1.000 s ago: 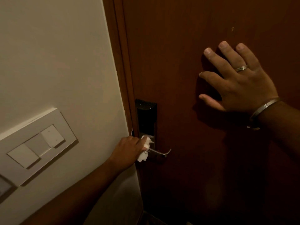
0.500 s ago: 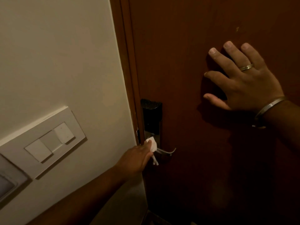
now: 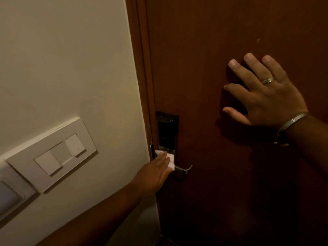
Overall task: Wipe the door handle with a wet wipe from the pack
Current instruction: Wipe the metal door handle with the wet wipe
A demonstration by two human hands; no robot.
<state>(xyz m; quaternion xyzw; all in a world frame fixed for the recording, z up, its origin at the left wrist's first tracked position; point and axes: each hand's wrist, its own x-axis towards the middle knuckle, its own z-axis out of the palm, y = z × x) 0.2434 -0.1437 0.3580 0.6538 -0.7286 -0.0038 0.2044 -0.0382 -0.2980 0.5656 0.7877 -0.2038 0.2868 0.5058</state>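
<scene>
A metal lever door handle juts right from a black lock plate on the dark brown door. My left hand presses a white wet wipe against the base of the handle, just below the black plate; the fingers cover most of the wipe. My right hand lies flat on the door with fingers spread, up and to the right of the handle, with a ring and a metal bracelet on it. The wipe pack is out of view.
A cream wall fills the left half, carrying a white switch panel with rocker switches. The brown door frame runs between wall and door. The lower door area is in deep shadow.
My left hand has slid the wipe up from below the lever onto the handle's base by the plate. The right hand stays flat on the door.
</scene>
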